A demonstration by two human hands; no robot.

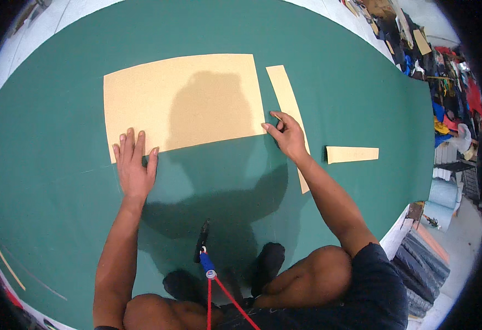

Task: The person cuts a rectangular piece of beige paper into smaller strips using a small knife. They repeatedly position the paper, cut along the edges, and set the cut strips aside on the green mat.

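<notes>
Tan sheet (142,104) flat on green surface (48,203)

Our left hand (136,175) rests near its lower left corner, fingers spread; our right hand (290,138) curls at its lower right, pinching what, we cannot tell. Our cord's pale disc (210,274) is too small to read.

Rolled material (420,269) and a cluttered heap (450,113) suggest a workshop.

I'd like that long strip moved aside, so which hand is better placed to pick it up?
Probably the right hand: it overlaps the long tan strip in view. The left hand is farther off, spread over the near left corner of the large tan sheet.
</notes>
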